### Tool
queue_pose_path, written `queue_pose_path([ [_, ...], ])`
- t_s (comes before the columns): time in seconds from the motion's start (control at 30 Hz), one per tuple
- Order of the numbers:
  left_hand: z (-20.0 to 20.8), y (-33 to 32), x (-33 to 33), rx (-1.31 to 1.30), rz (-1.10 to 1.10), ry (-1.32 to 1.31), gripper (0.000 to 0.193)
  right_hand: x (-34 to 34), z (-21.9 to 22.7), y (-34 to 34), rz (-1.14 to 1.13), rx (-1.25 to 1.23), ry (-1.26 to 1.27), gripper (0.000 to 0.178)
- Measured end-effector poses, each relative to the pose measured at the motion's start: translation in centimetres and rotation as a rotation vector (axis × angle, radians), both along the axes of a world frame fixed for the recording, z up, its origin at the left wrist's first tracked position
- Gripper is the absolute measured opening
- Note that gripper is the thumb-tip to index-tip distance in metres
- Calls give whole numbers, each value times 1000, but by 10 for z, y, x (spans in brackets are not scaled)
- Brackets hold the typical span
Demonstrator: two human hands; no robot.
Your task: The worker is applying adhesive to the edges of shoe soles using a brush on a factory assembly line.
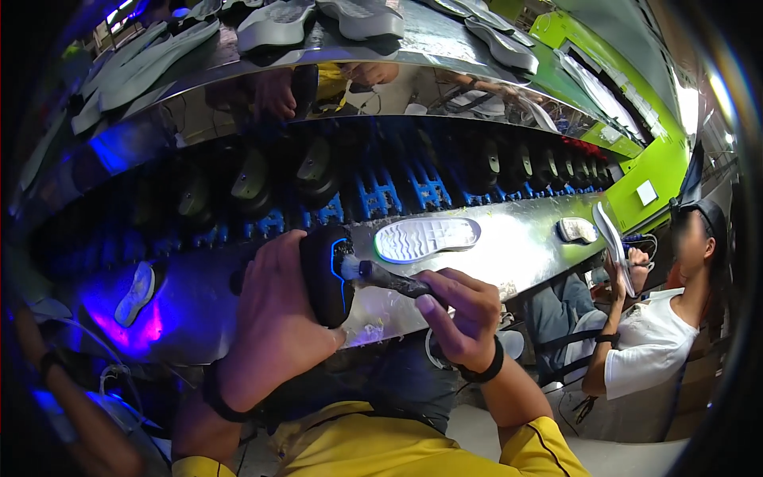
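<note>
My left hand (270, 314) is wrapped round a black shoe upper (319, 274), tilted so its end faces right. A bright blue line glows along its edge. In my right hand (465, 314) is a dark-handled brush (393, 281), pinched between thumb and fingers. The pale bristles touch the upper beside the glowing line. Just beyond the brush, a white shoe sole (429, 238) lies on the metal bench with its ridged side up.
Behind the metal bench (199, 318), a row of dark shoe uppers (314, 159) stands on blue racks (377, 195). Grey soles (274, 25) rest on the shelf above. At right, a seated person (660, 334) holds a sole. Another person's arm (75, 405) is at left.
</note>
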State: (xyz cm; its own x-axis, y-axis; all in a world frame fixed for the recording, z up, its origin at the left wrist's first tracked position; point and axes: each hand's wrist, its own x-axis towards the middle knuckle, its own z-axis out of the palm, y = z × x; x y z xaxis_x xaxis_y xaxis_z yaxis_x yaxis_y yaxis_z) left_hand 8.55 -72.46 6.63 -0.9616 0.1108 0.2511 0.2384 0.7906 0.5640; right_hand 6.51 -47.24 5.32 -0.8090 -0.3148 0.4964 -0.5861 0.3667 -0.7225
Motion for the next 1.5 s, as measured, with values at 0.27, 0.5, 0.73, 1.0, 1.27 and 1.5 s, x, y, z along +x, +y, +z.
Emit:
queue_pose_path([
  [0.27,12,-29,-25,88,10,-181,89,-11,-30,-43,5,-199,-19,27],
  [0.5,10,-45,-37,130,-26,-150,78,-22,-50,-65,20,-262,49,25],
  [0.73,3,-64,-45,152,-43,-242,83,-14,-78,-73,36,-288,-48,23],
  [1.0,-28,-88,-43,173,-79,-141,114,9,-113,-74,-37,-228,-216,22],
  [1.27,-70,-118,-34,342,-30,-121,118,28,-87,-50,-85,-285,-495,26],
  [1.5,-62,-76,37,982,-18,-283,112,32,-28,-27,29,-360,-679,29],
])
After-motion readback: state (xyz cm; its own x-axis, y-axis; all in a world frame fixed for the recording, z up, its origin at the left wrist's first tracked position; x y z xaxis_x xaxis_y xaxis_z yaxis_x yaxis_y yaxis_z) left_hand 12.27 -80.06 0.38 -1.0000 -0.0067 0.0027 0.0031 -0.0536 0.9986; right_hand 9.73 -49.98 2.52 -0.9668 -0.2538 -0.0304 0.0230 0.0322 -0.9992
